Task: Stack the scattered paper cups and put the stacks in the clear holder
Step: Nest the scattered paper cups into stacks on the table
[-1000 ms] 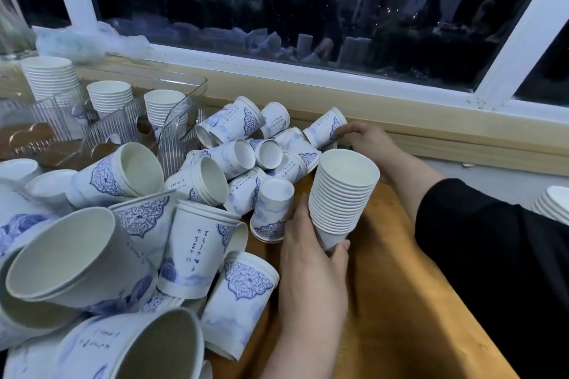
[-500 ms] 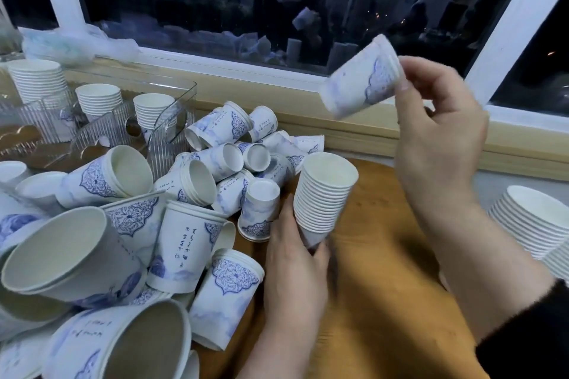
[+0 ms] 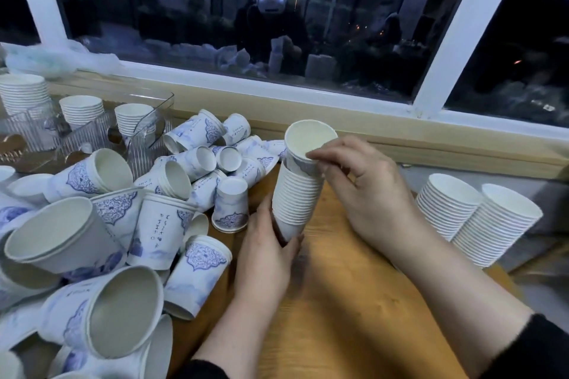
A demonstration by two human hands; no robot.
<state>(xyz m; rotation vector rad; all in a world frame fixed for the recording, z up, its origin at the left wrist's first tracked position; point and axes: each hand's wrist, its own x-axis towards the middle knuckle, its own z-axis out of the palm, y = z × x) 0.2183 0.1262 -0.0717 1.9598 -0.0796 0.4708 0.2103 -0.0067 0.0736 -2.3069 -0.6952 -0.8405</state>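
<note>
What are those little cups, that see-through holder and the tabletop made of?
The stacked cups look like matte paper: thin rolled rims, printed blue patterns. The clear holder seems to be ribbed glossy plastic, maybe acrylic, since the cups show through it. The table looks like pale wood with visible grain, possibly laminate.

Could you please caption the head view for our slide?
Right hand seats a cup onto the stack held by the left hand.

A café-like counter at night: wooden table (image 3: 354, 301) under a dark window (image 3: 277, 24), heaps of paper cups (image 3: 160, 224).
</note>
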